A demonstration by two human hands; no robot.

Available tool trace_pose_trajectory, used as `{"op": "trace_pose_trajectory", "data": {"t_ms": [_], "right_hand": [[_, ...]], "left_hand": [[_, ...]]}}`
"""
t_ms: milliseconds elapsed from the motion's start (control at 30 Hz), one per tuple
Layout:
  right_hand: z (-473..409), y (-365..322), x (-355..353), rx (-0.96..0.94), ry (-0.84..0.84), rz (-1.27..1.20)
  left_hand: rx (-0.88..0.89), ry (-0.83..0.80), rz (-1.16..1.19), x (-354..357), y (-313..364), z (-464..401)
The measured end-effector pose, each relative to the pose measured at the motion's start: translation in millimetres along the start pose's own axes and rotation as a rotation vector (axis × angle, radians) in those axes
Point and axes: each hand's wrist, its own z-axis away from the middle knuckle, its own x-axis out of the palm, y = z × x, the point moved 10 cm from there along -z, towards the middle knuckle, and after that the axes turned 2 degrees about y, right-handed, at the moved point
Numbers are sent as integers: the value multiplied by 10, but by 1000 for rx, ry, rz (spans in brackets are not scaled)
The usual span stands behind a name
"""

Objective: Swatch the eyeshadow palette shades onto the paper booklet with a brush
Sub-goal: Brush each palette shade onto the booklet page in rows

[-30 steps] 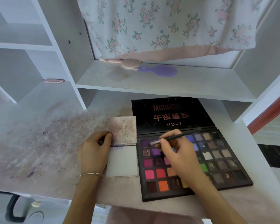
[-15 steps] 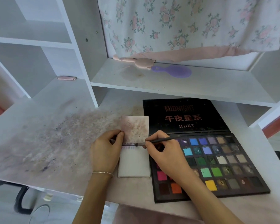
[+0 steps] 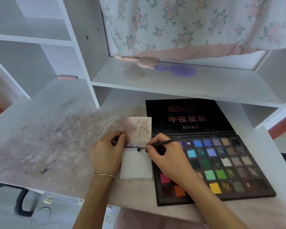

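Note:
An open black eyeshadow palette [image 3: 224, 164] with several coloured pans lies on the desk at right, its lid folded back. Left of it lies a small white paper booklet [image 3: 136, 166], its stained top page flipped up. My right hand [image 3: 167, 161] pinches a thin dark brush [image 3: 157, 144]; the bristle tip touches the top of the blank page, at the right end of a row of purple strokes. My left hand [image 3: 106, 154] pinches the booklet's left edge by the fold, thumb on the flipped page.
The white desk [image 3: 45, 142] is smeared with purple and brown powder to the left. A shelf [image 3: 180, 85] overhangs the desk's back, carrying a purple hairbrush [image 3: 177, 70] and a pink object [image 3: 139, 61]. A floral cloth [image 3: 188, 25] hangs above. A chair base [image 3: 21, 205] shows below left.
My right hand left the purple pans and carried the brush left onto the booklet's page. The brush tip then drew rightward along the row of strokes. My left hand stayed put.

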Motion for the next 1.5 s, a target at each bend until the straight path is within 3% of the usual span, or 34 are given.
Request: {"op": "trace_pose_trajectory", "data": {"t_ms": [1500], "right_hand": [[-8,2,3,-13,-6,32]], "left_hand": [[19,17,-27,-8,7,6]]}}
